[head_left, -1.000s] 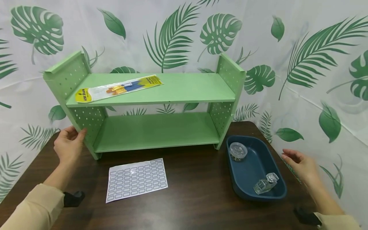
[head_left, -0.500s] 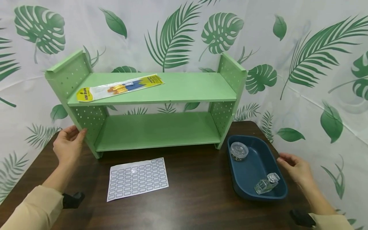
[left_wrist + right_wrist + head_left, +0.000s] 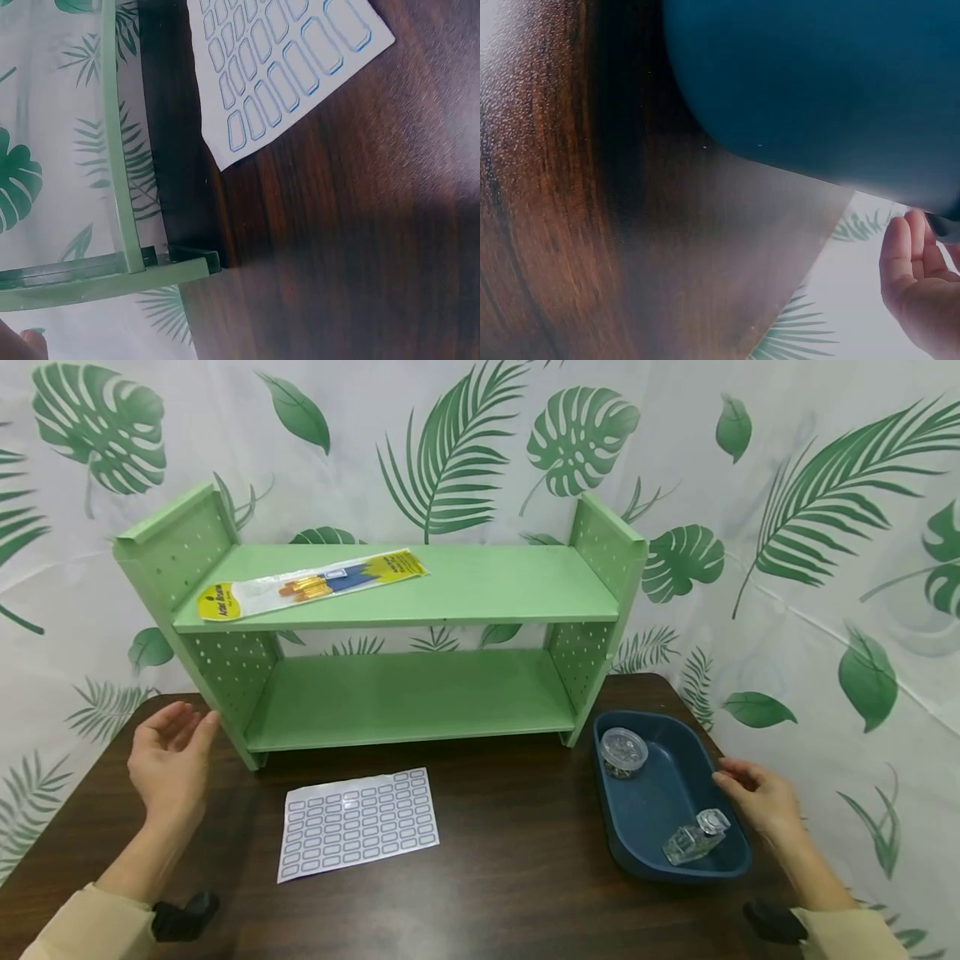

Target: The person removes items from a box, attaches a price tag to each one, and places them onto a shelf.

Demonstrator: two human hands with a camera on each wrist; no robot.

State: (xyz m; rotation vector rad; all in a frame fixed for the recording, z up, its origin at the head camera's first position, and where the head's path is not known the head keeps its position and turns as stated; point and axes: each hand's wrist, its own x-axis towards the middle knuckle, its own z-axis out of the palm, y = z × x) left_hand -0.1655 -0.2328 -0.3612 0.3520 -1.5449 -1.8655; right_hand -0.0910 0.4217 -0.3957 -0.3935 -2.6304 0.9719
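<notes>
1. Up at the head view first: a green shelf (image 3: 390, 635) stands in the middle of the frame on a dark brown table (image 3: 510, 860). A pack of paint brushes (image 3: 311, 585) lies on the top board, toward the upper left.
2. Low on the left, the left hand (image 3: 168, 760) is open with its fingers loose. It holds nothing and sits just beside the shelf's left leg, not touching it.
3. At the lower right, a blue tray (image 3: 645, 802) rests on the table. The right hand (image 3: 753, 797) is at the tray's right rim, its fingers bent a little. It looks like it touches the rim, but I cannot tell if it grips it.
4. Inside the tray are a round clear jar (image 3: 622, 752) at the top and a small glass bottle (image 3: 693, 839) lying lower down.
5. A white sticker sheet (image 3: 356, 822) lies flat on the table below the shelf.
6. Next, the left wrist view: the sticker sheet (image 3: 277, 67) is at the top, the shelf's green edge (image 3: 120, 180) runs down the left, and a fingertip peeks in at the lower left corner.
7. Last, the right wrist view: the blue tray (image 3: 810, 82) fills the top, blurry and close. The right hand (image 3: 919, 281) is at the lower right, fingers softly bent, next to the tray.
</notes>
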